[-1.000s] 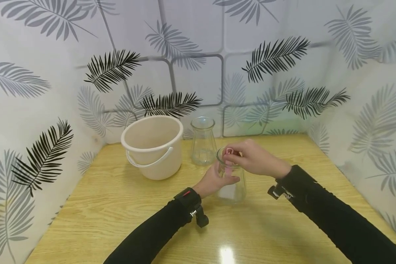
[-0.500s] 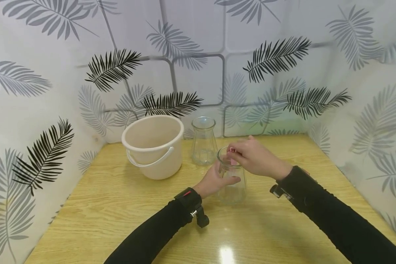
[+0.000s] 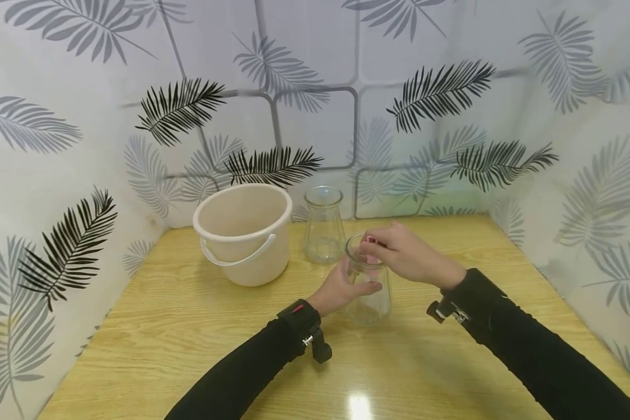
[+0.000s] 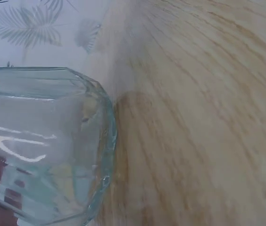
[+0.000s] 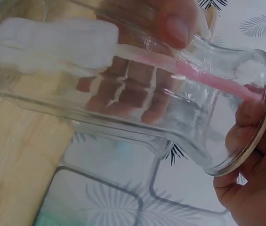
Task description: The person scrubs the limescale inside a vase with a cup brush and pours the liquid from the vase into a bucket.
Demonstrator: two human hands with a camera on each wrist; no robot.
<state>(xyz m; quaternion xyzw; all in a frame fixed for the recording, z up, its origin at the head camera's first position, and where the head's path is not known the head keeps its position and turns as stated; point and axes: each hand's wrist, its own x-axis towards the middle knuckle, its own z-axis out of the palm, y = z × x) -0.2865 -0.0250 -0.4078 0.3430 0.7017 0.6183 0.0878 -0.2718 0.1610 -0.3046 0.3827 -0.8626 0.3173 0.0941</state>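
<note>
A clear faceted glass vase (image 3: pixel 371 306) with a flared rim stands at mid-table. My left hand (image 3: pixel 343 287) grips its side, thumb across the front; in the right wrist view those fingers show through the glass. At the mouth, my right hand (image 3: pixel 403 252) pinches the pink handle (image 5: pixel 208 79) of a cleaning brush. The brush's white sponge head (image 5: pixel 57 44) is inside the vase, toward its base. In the left wrist view the vase's thick base (image 4: pixel 105 146) fills the left side, over the wood.
Behind the hands stands a second clear glass vase (image 3: pixel 323 238). A cream bucket (image 3: pixel 259 259) with its handle hanging down in front is to the left of it. The wood-grain table (image 3: pixel 178 338) meets leaf-patterned curtains (image 3: pixel 315 128) at the back and sides.
My right hand has drawn the brush up a little in the vase, then pushed it partway down again. My left hand and the vase have stayed in place.
</note>
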